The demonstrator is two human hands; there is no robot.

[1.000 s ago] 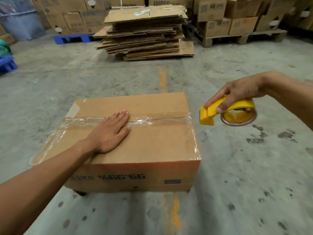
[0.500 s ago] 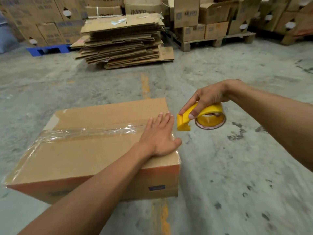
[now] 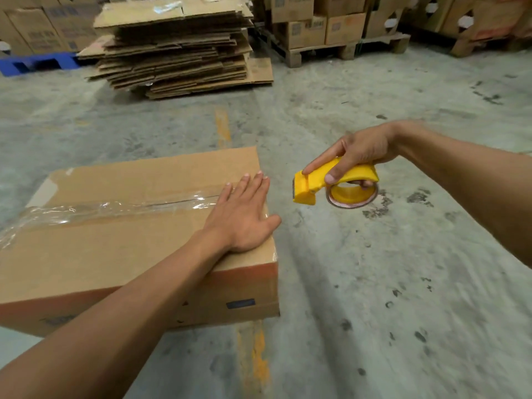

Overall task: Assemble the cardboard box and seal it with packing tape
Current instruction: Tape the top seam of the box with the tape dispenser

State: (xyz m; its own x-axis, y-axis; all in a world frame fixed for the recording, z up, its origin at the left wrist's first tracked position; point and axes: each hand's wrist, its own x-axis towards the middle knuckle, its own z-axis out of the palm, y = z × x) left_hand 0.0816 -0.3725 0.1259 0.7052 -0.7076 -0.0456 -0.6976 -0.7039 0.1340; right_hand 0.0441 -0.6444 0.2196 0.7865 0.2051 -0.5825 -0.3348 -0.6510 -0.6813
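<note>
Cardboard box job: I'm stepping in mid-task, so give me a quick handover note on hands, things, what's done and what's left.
Left hand: flat, fingers straight, pressing the tape strip at the right end of the cardboard box.
Right hand: grips the yellow tape dispenser, held in the air right of the box, clear of it.
Done: flaps closed, top seam taped.
Left: smooth the tape ends; the underside is hidden, so check it.

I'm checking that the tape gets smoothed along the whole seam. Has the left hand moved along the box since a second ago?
Yes. The left hand slid rightward along the taped seam, from mid-top to the right edge of the cardboard box.
</note>
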